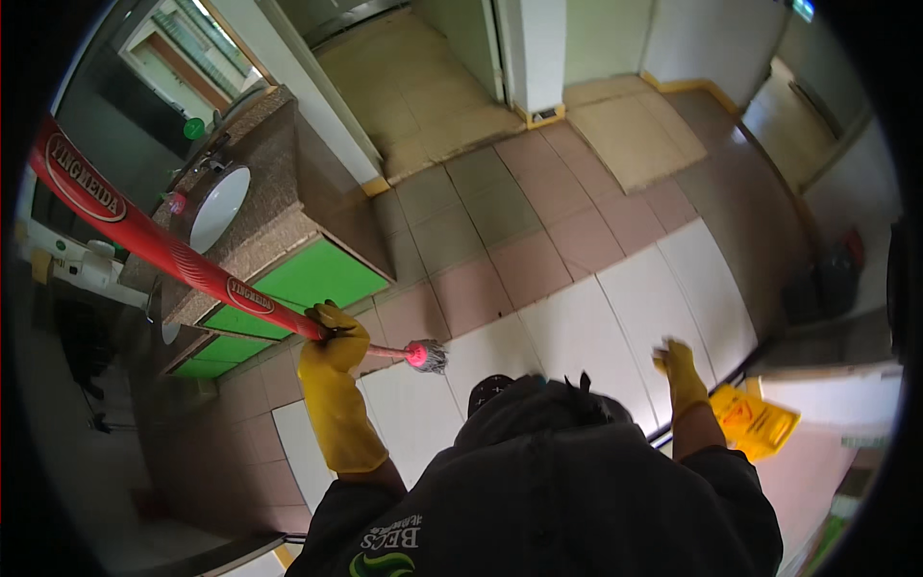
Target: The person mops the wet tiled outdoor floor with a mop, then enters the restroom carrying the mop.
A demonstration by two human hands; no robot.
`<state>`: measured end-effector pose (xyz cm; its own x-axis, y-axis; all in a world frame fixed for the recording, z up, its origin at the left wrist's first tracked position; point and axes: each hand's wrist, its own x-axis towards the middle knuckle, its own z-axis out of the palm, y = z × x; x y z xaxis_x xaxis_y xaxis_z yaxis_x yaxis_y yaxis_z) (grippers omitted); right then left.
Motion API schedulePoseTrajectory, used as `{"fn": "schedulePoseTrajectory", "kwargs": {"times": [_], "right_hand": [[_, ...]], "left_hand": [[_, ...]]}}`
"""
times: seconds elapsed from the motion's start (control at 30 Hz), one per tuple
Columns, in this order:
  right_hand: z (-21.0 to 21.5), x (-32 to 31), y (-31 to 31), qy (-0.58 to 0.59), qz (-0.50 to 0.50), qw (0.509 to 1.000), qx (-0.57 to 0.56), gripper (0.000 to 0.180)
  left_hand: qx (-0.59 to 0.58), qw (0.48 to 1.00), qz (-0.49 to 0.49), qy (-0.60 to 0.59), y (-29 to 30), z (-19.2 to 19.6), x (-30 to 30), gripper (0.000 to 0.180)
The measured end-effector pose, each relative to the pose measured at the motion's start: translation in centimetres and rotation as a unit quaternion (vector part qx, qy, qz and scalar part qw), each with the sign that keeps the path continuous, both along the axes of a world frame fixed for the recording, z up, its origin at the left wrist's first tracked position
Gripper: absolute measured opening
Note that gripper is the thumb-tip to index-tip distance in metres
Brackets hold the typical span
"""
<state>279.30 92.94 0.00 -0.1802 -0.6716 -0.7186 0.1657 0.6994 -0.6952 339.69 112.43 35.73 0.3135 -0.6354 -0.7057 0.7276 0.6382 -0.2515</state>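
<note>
Both my hands wear yellow rubber gloves. My left hand [338,332] is closed round the red handle of a mop [202,269], which slants down from the upper left. Past my grip, the mop's pink collar and grey strand head [428,357] show over the floor; whether the strands touch the tiles I cannot tell. My right hand [680,373] is out to the right, away from the mop, with nothing visible in it. Its fingers look loosely apart, though their tips are blurred.
A brown stone counter [274,188] with a white basin [220,209] and green cabinet doors [322,279] stands left. White panels [548,332] cross the tiled floor [500,260]. A yellow caution sign [755,423] is beside my right arm. A beige mat [639,139] lies ahead, near a doorway [413,87].
</note>
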Motion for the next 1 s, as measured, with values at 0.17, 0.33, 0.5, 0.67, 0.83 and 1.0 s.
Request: {"fn": "schedulePoseTrajectory", "kwargs": {"times": [0.17, 0.33, 0.5, 0.67, 0.83, 1.0], "right_hand": [[27.0, 31.4, -20.4, -0.102, 0.396, 0.872, -0.267, 0.050], [42.4, 55.0, -24.5, -0.342, 0.524, 0.611, -0.486, 0.060], [51.4, 63.9, -29.1, -0.309, 0.524, 0.599, -0.520, 0.043], [54.2, 68.6, -41.1, -0.380, 0.347, 0.724, -0.459, 0.043], [57.9, 71.7, -56.1, -0.506, 0.369, 0.564, -0.538, 0.053], [62.9, 73.9, -69.8, -0.553, 0.469, 0.414, -0.550, 0.035]], "left_hand": [[-0.014, 0.994, -0.003, -0.105, -13.1, 0.8, 3.2, 0.025], [-0.056, 0.993, -0.039, -0.097, -27.7, -1.0, 7.9, 0.013], [-0.166, 0.977, -0.081, -0.103, -44.5, -2.3, 14.2, 0.024], [-0.208, 0.956, -0.128, -0.161, -58.2, 2.5, 16.5, 0.028], [-0.204, 0.950, -0.147, -0.186, -69.4, 10.1, 18.4, 0.033], [-0.259, 0.881, -0.166, -0.361, -80.8, 14.4, 23.4, 0.060]]}}
